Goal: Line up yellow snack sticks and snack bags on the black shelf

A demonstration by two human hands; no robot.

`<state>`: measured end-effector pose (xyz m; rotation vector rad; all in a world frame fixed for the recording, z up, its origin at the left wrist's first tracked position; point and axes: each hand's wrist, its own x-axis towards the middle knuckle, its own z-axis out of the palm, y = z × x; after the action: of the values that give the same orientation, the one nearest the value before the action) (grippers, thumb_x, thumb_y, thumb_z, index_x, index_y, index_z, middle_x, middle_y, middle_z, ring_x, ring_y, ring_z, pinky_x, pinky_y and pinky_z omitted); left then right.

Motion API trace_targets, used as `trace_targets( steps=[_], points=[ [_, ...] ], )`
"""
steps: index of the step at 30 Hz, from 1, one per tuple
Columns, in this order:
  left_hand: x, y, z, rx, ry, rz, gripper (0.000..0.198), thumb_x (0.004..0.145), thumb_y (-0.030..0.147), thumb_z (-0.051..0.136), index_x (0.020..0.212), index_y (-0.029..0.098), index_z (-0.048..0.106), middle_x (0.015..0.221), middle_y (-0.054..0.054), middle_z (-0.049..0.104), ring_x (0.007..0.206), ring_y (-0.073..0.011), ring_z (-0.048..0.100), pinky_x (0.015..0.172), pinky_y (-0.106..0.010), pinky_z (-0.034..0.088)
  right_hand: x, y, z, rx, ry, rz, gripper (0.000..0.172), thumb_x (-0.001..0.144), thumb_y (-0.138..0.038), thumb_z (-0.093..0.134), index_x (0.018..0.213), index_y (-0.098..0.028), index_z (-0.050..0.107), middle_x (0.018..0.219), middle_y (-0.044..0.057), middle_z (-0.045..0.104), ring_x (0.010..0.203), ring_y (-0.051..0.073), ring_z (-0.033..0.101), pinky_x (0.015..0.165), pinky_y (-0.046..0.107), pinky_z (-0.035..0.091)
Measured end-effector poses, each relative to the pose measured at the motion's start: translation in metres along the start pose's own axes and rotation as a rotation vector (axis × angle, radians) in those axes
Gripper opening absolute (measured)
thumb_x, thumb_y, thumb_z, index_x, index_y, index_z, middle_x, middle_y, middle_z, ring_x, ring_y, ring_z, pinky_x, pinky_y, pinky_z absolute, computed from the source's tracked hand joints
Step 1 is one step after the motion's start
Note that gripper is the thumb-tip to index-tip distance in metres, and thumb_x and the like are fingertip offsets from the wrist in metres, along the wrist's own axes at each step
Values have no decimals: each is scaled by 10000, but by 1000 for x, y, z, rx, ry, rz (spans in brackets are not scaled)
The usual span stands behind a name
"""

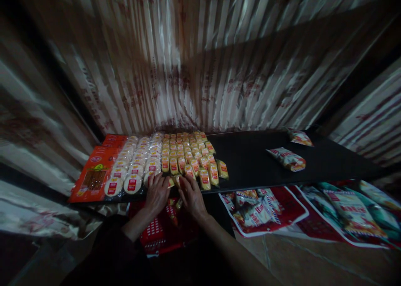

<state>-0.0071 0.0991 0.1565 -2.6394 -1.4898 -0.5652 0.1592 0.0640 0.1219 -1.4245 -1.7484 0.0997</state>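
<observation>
Snack packets [204, 179], small and yellow, lie in rows on the middle of the black shelf [244, 156], where you work at its front edge. Your left hand [157, 195] is over the shelf's front row, fingers bent and close together; your right hand [191, 196] curls its fingers over a yellow packet there. Whether either pinches anything cannot be told. White round packs [132, 183] and orange packs [94, 175] occupy the shelf's left end; a red basket [153, 240] shows below its front edge.

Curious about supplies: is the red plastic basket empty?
Not empty: small yellow-and-red wrapped packets show inside the red plastic basket; the count is unclear.
</observation>
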Motion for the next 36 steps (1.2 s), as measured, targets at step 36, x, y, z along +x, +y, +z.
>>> trace_targets(
  steps=[36],
  points=[
    [-16, 32, 15, -265, 196, -487, 418, 883, 190, 392, 1293, 151, 460, 1316, -126, 551, 1219, -237, 506, 1017, -385, 413, 10, -40, 36, 790, -39, 493, 526, 822, -385, 512, 1281, -148, 411, 1040, 126, 657, 872, 216, 665, 765, 362, 553]
  ],
)
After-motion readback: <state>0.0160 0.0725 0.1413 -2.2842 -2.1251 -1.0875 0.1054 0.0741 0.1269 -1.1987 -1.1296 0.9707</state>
